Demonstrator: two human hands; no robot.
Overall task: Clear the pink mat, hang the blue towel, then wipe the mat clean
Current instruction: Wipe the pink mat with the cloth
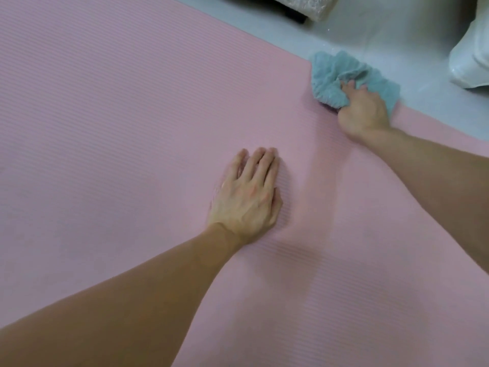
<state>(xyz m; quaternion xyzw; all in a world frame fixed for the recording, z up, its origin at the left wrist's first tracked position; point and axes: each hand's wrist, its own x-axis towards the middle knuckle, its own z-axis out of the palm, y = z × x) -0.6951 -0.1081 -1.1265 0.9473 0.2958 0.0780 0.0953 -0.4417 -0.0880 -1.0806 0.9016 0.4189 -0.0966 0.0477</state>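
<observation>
The pink mat (105, 128) is spread beneath both hands and fills most of the head view; its surface is finely ribbed. The left hand (248, 200) is laid palm down on the mat, with the fingers straight and held close together (nothing is gripped by it). The right hand (363, 112) is placed ahead of and to the right of the left hand, well apart from it, at the far right edge of the mat. A crumpled blue-green cloth (333, 75) is gripped by the right hand, with the fingers curled into its folds. The cloth is bunched ahead of the knuckles and is pressed onto the mat edge, partly overhanging the grey floor (397, 35). Beyond the right hand, to its right, a white object (471, 64) is seen on the floor, cut off by the frame. Further ahead of the right hand, a pale textured item (304, 4) is partly visible at the top edge.
</observation>
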